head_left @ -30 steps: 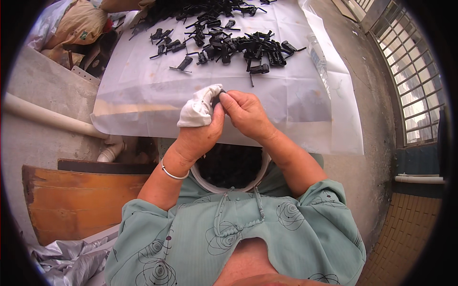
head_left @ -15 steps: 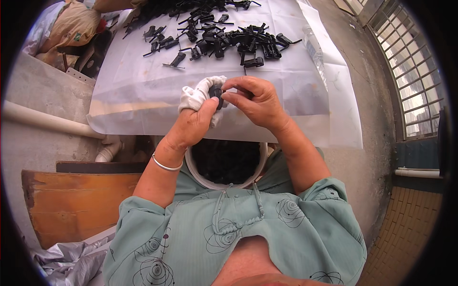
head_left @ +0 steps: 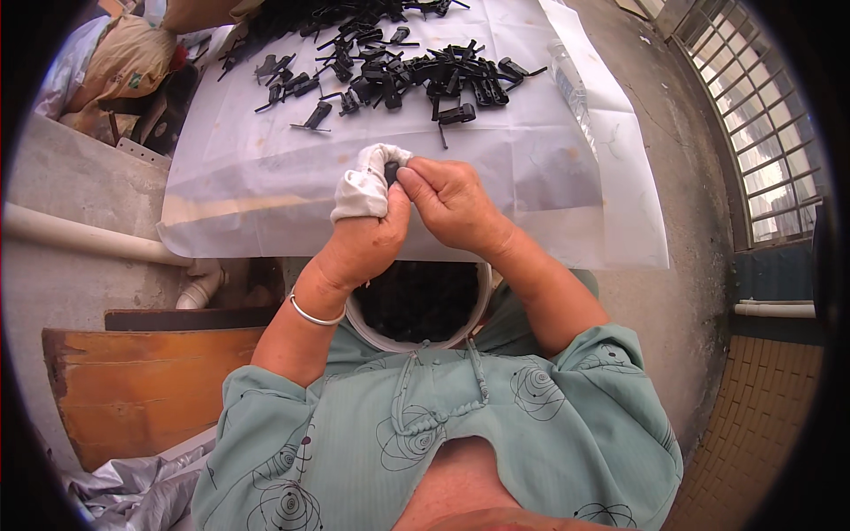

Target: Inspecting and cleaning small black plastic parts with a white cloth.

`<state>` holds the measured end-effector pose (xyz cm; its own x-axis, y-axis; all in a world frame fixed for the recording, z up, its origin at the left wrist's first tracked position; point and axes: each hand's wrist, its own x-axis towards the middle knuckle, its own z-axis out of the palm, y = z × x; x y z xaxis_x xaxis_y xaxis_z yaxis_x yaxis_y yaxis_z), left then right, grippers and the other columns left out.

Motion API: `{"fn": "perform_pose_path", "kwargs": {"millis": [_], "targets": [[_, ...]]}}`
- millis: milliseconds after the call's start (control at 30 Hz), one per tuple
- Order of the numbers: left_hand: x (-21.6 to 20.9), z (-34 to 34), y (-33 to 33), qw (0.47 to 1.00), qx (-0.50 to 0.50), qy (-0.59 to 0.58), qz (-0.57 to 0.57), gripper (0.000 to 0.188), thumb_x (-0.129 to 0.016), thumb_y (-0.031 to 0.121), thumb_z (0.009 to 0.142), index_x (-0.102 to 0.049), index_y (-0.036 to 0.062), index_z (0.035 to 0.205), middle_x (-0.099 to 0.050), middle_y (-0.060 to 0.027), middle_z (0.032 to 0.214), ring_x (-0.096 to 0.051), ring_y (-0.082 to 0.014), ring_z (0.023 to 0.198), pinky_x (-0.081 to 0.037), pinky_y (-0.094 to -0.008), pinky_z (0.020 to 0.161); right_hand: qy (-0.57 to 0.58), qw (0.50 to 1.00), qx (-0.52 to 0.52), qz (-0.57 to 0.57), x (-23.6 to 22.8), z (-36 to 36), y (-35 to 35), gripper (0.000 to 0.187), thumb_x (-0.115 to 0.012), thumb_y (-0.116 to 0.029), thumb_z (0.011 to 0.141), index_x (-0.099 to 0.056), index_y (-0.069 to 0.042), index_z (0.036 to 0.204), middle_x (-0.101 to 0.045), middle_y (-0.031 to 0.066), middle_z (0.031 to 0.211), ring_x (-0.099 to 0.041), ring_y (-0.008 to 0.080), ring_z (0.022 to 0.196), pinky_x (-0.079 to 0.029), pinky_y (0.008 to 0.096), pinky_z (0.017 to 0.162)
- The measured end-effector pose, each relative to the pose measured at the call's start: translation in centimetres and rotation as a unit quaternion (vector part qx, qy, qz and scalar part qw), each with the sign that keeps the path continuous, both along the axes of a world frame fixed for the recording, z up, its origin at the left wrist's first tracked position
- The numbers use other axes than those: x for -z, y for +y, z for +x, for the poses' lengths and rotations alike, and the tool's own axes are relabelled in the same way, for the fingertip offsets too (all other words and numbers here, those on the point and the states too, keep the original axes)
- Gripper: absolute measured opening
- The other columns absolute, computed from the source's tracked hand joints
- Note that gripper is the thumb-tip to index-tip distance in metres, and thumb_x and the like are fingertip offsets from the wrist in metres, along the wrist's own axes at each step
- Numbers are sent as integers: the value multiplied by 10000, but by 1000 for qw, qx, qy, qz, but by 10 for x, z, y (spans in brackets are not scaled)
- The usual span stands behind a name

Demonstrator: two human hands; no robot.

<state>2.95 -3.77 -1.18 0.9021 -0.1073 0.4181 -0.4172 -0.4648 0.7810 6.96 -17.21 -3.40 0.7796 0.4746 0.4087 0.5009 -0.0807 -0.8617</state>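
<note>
I log one black part (head_left: 392,171), gripped in the left hand (head_left: 381,232) with white cloth (head_left: 359,190); right hand (head_left: 453,202) pinched against it. More black parts (head_left: 392,87) on table (head_left: 531,186). Bucket (head_left: 486,290) below hands.

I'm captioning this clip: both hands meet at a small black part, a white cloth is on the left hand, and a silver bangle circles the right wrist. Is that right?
Not quite: the head view shows the silver bangle on the left wrist, not the right. The left hand and right hand do meet at the small black part, and the white cloth is as you say.
</note>
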Motion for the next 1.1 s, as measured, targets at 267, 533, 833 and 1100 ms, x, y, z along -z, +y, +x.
{"fn": "perform_pose_path", "kwargs": {"millis": [267, 533, 833, 1100], "targets": [[-3, -17, 19, 992, 19, 69, 100, 270, -498, 62, 816, -498, -22, 1073, -565, -157, 924, -542, -277, 856, -431, -326, 799, -31, 993, -37, -108, -9, 11, -14, 230, -529, -176, 872, -518, -1, 723, -521, 118, 595, -444, 222, 489, -408, 330, 504], [-1, -2, 33, 960, 4, 260, -102, 242, -472, 168, 906, -541, 16, 1081, -599, -96, 978, -610, -170, 761, -474, -263, 589, -184, 906, 254, -285, 15, 33, -15, 169, -580, -180, 791, -525, -33, 727, -582, 134, 667, -586, 306, 612, -457, 390, 540], [22, 9, 36, 706, 92, 376, -593, 170, -467, 158, 916, -509, 57, 1046, -594, -59, 837, -472, -81, 514, -372, -203, 418, -142, 987, -34, -73, 3, 8, -20, 117, -636, -70, 744, -547, -12, 794, -529, 114, 621, -504, 259, 512, -409, 330, 484], [10, 0, 6, 933, 73, 190, -295, 270, -470, 70, 908, -426, 37, 1173, -568, -43, 860, -481, -55, 560, -394, -188, 468, -215, 972, 95, 8, -8, -6, -6, 216, -716, -147, 724, -553, -10, 760, -513, 69, 593, -445, 125, 480, -369, 267, 432]]}}
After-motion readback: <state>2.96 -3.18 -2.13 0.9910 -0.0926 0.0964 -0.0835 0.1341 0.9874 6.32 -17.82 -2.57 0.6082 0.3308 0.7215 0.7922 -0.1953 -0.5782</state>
